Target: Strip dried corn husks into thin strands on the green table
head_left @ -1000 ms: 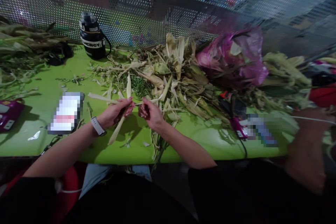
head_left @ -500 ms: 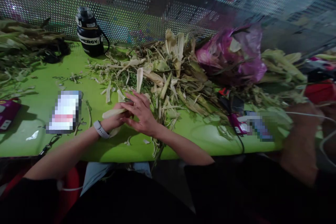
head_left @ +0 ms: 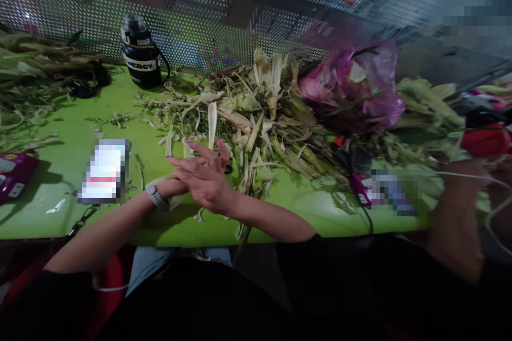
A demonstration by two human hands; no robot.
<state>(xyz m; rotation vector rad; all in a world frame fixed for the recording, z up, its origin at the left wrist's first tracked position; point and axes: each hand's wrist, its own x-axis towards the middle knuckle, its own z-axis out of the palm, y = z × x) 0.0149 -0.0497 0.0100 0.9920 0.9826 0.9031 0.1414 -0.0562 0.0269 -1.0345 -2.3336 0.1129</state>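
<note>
My right hand lies across my left hand near the table's front edge, its fingers spread and pointing left. Most of my left hand is hidden beneath it, so whether it holds anything cannot be seen. A small dark thing shows at the right of the crossed fingers, too small to name. Pale husk pieces lie beside my left wrist, which wears a light-banded watch. Just beyond the hands spreads a heap of dry husks and stems, with one pale husk strip standing out.
A black bottle stands by the perforated metal screen. At left are a phone and a purple device. A pink plastic bag, cables and another phone lie at right, near another person's arm.
My right hand has slid left and further over my left hand, and its fingers have spread. The pale husk along my left wrist is now more hidden. The view has shifted slightly.
</note>
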